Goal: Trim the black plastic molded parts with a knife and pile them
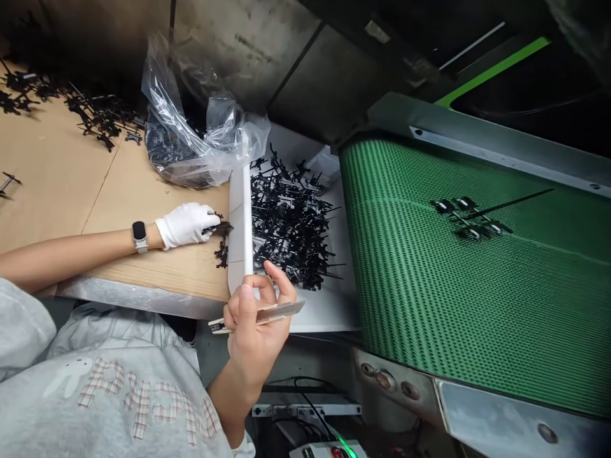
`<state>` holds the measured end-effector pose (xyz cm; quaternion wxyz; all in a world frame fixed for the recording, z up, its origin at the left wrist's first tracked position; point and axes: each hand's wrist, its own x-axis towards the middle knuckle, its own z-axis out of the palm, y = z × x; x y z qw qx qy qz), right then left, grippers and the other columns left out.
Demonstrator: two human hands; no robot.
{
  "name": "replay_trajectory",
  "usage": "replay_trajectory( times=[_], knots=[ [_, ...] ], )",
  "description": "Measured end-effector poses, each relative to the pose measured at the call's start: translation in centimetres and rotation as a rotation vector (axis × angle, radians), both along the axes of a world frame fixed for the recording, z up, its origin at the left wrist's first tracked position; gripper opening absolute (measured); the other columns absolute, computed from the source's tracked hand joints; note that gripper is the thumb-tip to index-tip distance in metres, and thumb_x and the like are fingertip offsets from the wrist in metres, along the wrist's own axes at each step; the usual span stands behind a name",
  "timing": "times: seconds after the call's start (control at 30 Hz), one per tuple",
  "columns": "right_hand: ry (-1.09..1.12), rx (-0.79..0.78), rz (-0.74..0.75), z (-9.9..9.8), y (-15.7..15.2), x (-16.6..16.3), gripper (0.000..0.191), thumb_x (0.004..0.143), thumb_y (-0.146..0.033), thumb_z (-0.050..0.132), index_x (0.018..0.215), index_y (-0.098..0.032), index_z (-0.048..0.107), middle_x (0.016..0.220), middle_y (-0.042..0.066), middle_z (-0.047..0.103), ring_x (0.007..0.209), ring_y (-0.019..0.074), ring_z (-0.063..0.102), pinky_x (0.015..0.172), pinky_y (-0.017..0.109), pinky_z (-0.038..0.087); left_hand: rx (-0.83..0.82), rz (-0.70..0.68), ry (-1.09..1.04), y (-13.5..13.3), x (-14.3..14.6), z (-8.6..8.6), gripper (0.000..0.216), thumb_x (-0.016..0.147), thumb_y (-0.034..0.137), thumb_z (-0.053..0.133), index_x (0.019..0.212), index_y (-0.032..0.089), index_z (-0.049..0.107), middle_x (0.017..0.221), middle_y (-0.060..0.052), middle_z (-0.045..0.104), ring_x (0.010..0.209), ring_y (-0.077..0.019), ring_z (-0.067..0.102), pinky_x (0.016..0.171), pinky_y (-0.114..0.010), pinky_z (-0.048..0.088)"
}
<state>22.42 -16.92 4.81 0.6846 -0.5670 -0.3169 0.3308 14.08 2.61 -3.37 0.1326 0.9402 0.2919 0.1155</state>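
My left hand [186,225], in a white glove, rests on the wooden table beside the white bin. Its fingers are closed on a small black plastic part [220,227] close to the bin's outer wall. Another black part [222,254] lies on the wood just below it. My bare right hand [260,318] is raised before the near end of the white bin [240,242]. It grips a utility knife [279,311], the blade pointing right and the pale handle showing at left; the index finger is lifted off it. A heap of black plastic parts [291,222] fills much of the bin.
A clear plastic bag [191,140] of black parts stands behind my left hand. More black parts [98,117] are scattered at the table's back left. To the right is a green conveyor belt [405,267] with a few black pieces [470,219] on it, edged by metal rails.
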Motion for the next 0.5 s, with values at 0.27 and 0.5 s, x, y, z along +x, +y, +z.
replay_trajectory(
  times=[0.27,0.5],
  knots=[
    [0.024,0.024,-0.003,0.0,-0.1,0.3,0.027,0.097,-0.028,0.065,0.122,-0.038,0.061,0.084,-0.007,0.05,0.042,-0.0015,0.039,0.037,0.008,0.033,-0.112,0.295,-0.472,0.4,-3.1,6.2,0.014,0.09,0.025,0.054,0.099,0.023,0.065,0.095,-0.003,0.074,0.081,-0.0174,0.065,0.077,-0.033,0.053],
    [0.03,0.031,-0.014,0.2,0.2,0.2,0.026,0.097,-0.029,0.066,0.12,-0.039,0.062,0.081,-0.008,0.049,0.043,-0.0011,0.038,0.037,0.008,0.033,-0.033,0.523,-0.585,11.1,-1.3,12.4,0.024,0.106,0.032,0.028,0.114,0.022,0.048,0.093,-0.002,0.067,0.072,-0.0108,0.06,0.052,-0.024,0.046]
  ],
)
